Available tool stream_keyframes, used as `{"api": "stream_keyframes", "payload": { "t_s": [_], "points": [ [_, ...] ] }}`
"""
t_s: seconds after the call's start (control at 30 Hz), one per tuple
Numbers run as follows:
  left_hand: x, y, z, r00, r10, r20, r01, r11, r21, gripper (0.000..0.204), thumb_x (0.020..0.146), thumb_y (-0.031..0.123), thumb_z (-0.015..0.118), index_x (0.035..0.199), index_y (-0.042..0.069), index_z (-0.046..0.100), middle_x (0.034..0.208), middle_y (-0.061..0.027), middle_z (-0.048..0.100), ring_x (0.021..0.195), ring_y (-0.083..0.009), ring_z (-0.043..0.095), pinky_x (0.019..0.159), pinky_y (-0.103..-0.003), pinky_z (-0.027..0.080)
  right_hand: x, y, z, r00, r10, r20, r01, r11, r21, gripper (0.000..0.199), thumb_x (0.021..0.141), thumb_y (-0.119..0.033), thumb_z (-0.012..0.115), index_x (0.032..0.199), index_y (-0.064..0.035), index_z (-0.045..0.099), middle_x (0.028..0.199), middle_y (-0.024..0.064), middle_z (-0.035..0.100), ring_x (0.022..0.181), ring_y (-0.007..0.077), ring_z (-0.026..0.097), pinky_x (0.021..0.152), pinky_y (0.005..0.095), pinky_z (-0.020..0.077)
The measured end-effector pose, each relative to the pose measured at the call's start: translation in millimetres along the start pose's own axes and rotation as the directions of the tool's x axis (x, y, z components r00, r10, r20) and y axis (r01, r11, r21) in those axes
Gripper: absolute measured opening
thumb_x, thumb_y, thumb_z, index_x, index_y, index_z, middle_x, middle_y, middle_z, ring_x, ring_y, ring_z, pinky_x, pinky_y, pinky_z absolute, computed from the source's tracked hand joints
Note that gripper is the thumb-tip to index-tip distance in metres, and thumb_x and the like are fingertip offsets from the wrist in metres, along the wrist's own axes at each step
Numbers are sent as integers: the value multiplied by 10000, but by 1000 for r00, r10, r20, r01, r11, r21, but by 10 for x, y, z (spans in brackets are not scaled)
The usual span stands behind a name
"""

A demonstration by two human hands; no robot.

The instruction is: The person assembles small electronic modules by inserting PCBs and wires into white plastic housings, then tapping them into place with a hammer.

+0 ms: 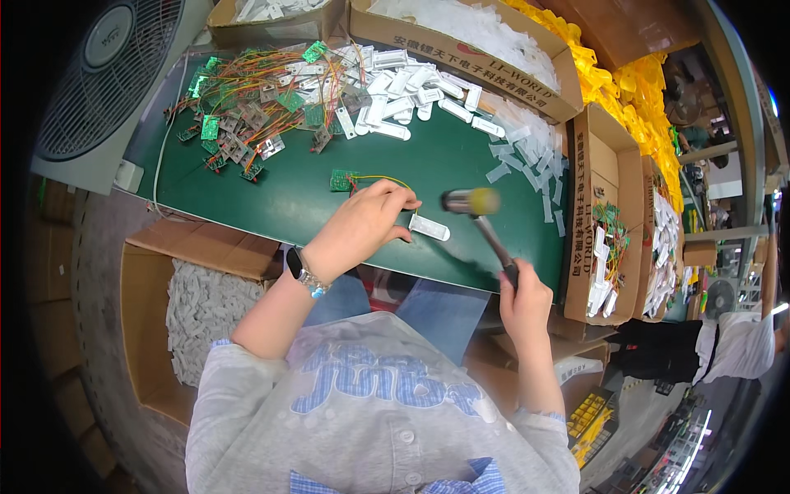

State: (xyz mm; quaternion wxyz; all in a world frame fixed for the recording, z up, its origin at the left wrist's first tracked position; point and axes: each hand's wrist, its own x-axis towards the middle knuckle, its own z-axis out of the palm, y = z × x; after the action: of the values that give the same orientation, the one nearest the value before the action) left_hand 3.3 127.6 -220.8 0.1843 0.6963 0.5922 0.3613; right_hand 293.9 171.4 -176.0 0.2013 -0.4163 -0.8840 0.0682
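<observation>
White case [429, 228] on green mat [461, 165], pinned at fingertips of left hand [366, 221]. Right hand [523, 296] closed round hammer [477, 216], head raised just right of case. Small board [343, 179] just beyond left hand.

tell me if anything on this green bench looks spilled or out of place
Nothing looks damaged. The clear plastic bags spill loosely off the bench's right end beside the cardboard box, and the circuit boards lie in a tangled heap. The right hand holds a mallet.
</observation>
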Motion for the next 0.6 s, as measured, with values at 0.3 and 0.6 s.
{"api": "stream_keyframes", "payload": {
  "t_s": [0.3,0.6],
  "points": [
    [22,31,-25,1000,20,16,-21,1000,18,453,767,203,784,1143,54,579,1144,-94,614,1069,-302,602,908,-395,494,157,79,-36,999,46,-22,-42,989,145,288,822,-114,736,1071,-49,608,837,105,586,735,306,638,591,387,508],
    [4,94,-64,999,47,26,-49,994,96,437,748,159,789,1137,34,632,1143,-114,620,1078,-311,599,918,-401,496,639,-107,316,970,-233,-74,233,972,-10,428,750,-163,767,1157,-85,662,1122,89,653,1133,280,581,970,447,442]
  ]
}}
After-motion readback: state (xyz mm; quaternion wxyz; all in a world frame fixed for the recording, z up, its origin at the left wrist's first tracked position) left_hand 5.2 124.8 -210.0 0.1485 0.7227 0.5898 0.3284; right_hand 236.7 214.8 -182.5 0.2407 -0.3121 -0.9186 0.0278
